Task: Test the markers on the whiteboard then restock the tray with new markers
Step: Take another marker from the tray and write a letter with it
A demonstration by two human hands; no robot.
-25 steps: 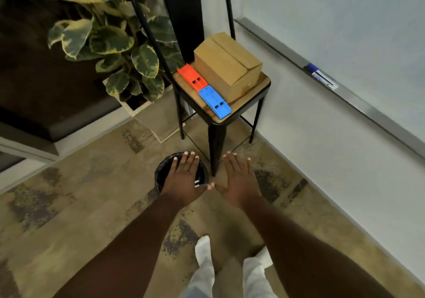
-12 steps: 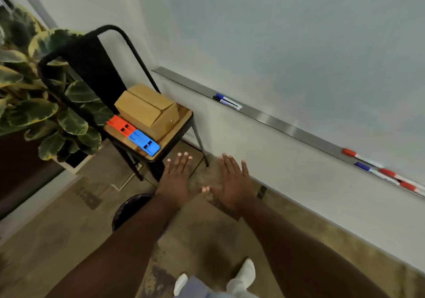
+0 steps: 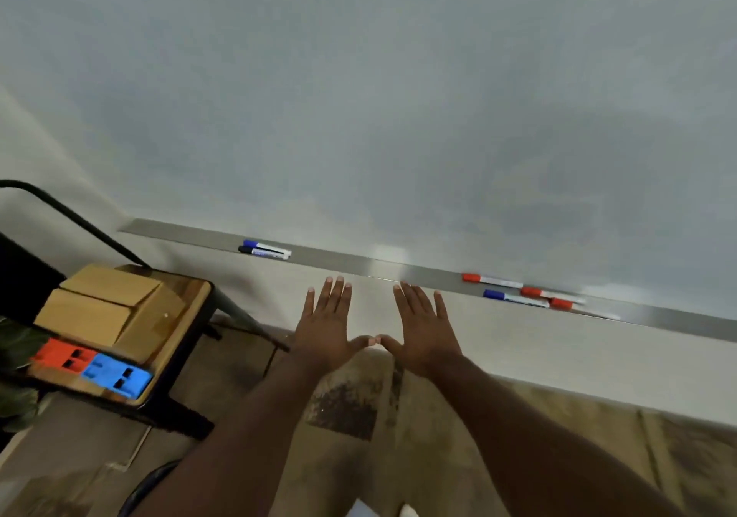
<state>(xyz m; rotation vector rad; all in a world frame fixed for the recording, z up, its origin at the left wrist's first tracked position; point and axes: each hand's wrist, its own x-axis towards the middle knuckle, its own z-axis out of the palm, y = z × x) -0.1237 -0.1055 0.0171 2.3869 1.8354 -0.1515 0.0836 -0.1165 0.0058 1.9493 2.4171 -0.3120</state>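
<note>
View has lifted from the floor to the blank whiteboard [image 3: 399,97] and its long grey metal tray [image 3: 359,263]. Both hands, left hand [image 3: 329,327] and right hand [image 3: 424,333], stay spread flat and empty, thumbs almost touching. I judge testing has not begun. Two blue-capped markers [image 3: 265,250] lie at 11 o'clock, red and blue markers [image 3: 522,291] at 2. A brown cardboard box [image 3: 99,305] sits on the chair at 9, above mottled beige floor.

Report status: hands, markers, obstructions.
Left hand and right hand open, empty, thumbs touching. Markers untouched on tray: two left, a cluster right. Nothing between hands and tray.
</note>
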